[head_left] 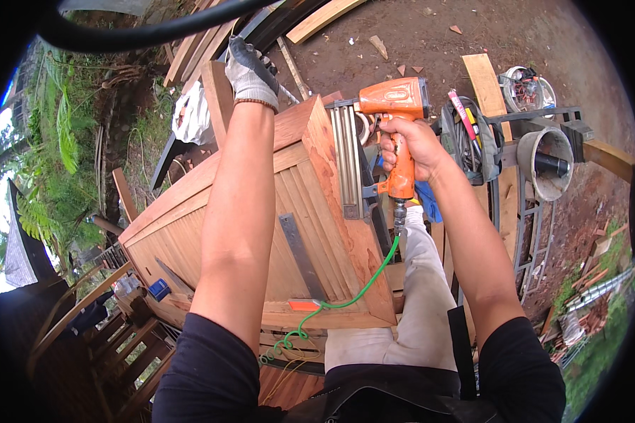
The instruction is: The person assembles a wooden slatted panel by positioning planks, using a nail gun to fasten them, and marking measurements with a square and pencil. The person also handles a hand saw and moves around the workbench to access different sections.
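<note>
Seemingly for control, the right hand (pixel 418 149) wraps its fingers round the orange nailer (pixel 394 99), the wooden panel (pixel 307 197) left of them; whether the gloved left hand (pixel 251 74) grips, I cannot tell.

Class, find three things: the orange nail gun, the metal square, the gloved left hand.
Orange nail gun (pixel 394 99), head view: on its upper body.
Metal square (pixel 302 255), head view: mid-blade.
Gloved left hand (pixel 249 72), head view: on its middle.

Between the person's bare forearms (pixel 241 166), the slatted brown wooden panel (pixel 326 240) offers room around a grey metal square (pixel 302 257) and coiled green hose (pixel 324 305); an orange nail gun (pixel 402 170) obstructs its upper right edge.
</note>
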Demonstrator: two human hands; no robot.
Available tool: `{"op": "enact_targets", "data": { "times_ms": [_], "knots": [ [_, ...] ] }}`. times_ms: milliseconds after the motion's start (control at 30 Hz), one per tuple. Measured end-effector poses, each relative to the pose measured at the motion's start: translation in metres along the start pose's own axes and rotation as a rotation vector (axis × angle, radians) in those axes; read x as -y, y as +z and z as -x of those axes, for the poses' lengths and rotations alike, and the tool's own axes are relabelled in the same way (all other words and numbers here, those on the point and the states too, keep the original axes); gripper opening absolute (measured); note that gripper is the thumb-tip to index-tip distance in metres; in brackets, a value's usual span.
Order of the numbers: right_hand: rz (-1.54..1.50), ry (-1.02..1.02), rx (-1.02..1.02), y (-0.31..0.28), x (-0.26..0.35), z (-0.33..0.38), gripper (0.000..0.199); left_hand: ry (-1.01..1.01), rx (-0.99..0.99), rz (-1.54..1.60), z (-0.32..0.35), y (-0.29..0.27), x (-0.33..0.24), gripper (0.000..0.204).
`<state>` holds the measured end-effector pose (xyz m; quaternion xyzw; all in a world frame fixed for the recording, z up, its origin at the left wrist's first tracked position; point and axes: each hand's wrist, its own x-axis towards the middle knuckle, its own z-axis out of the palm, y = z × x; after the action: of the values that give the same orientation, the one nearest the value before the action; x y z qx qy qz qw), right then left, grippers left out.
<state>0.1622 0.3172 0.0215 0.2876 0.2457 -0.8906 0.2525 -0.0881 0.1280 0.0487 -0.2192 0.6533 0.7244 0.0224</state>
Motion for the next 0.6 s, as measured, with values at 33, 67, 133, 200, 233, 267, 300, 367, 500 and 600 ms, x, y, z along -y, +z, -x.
{"op": "enact_targets", "data": {
  "times_ms": [33, 67, 133, 200, 233, 267, 300, 367, 500, 600],
  "knots": [
    [-0.001, 0.000, -0.003, 0.0001, -0.0002, -0.0001, 0.014, 0.000, 0.009, 0.011, -0.0005, -0.0005, 0.0004, 0.035],
    [-0.009, 0.003, 0.000, 0.0004, -0.0002, 0.0000, 0.014, -0.008, 0.007, 0.017, -0.0009, -0.0009, 0.0007, 0.035],
    [-0.027, 0.010, 0.006, 0.0014, -0.0006, -0.0001, 0.013, 0.011, 0.006, 0.009, -0.0020, -0.0007, 0.0019, 0.036],
    [-0.025, 0.016, -0.002, 0.0023, -0.0010, 0.0002, 0.013, 0.024, -0.005, 0.003, -0.0025, -0.0001, 0.0027, 0.036],
    [-0.024, 0.024, -0.007, 0.0025, -0.0009, 0.0003, 0.013, 0.032, -0.009, 0.003, -0.0024, 0.0003, 0.0029, 0.037],
    [-0.020, 0.022, -0.002, 0.0026, -0.0008, 0.0002, 0.013, 0.033, -0.020, -0.001, -0.0020, 0.0007, 0.0030, 0.037],
    [-0.016, 0.025, 0.002, 0.0026, -0.0002, -0.0001, 0.013, 0.037, -0.015, 0.000, -0.0017, 0.0010, 0.0027, 0.037],
    [-0.013, 0.029, 0.005, 0.0023, 0.0003, -0.0007, 0.013, 0.027, -0.021, -0.007, -0.0004, 0.0016, 0.0015, 0.037],
    [-0.008, 0.033, 0.004, 0.0015, 0.0002, -0.0016, 0.012, 0.021, -0.009, 0.000, 0.0030, 0.0023, -0.0007, 0.037],
    [-0.009, 0.040, 0.014, 0.0017, 0.0005, -0.0015, 0.012, 0.028, -0.032, -0.008, 0.0040, 0.0041, -0.0011, 0.037]
  ]
}}
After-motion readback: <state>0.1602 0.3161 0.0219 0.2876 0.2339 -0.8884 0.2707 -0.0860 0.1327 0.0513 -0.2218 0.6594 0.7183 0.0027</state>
